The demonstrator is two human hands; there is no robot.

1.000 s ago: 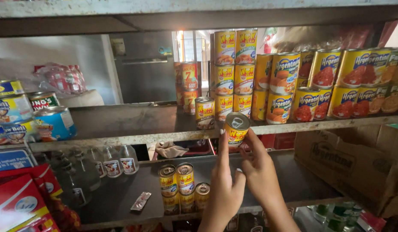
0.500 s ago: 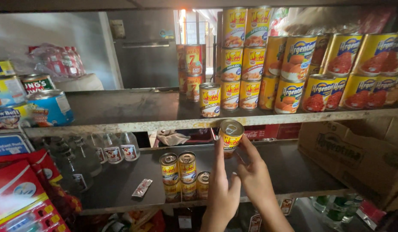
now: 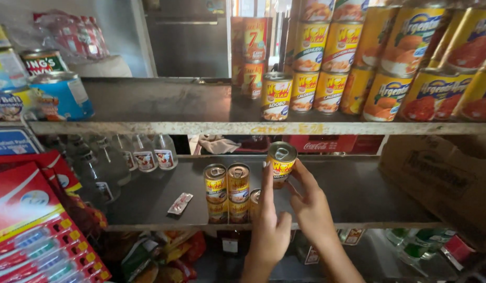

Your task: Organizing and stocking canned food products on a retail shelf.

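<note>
A small yellow-and-red can (image 3: 280,160) with a pull-tab lid is held up between both my hands, over the lower shelf (image 3: 337,194). My left hand (image 3: 270,225) grips its left side with the fingers stretched upward. My right hand (image 3: 309,202) holds its right side. Just left of it, stacked cans of the same kind (image 3: 226,191) stand on the lower shelf. One more can (image 3: 254,203) sits partly hidden behind my left hand.
The upper shelf (image 3: 164,105) carries rows of stacked yellow cans (image 3: 390,68) on the right and blue cans (image 3: 59,97) at left. Small glass bottles (image 3: 143,154) stand at the lower shelf's left. A cardboard box (image 3: 442,173) fills its right. Red packets (image 3: 33,220) hang at left.
Both hands have lowered the can from the upper shelf's edge down toward the lower shelf. The view has tilted down and closer.
</note>
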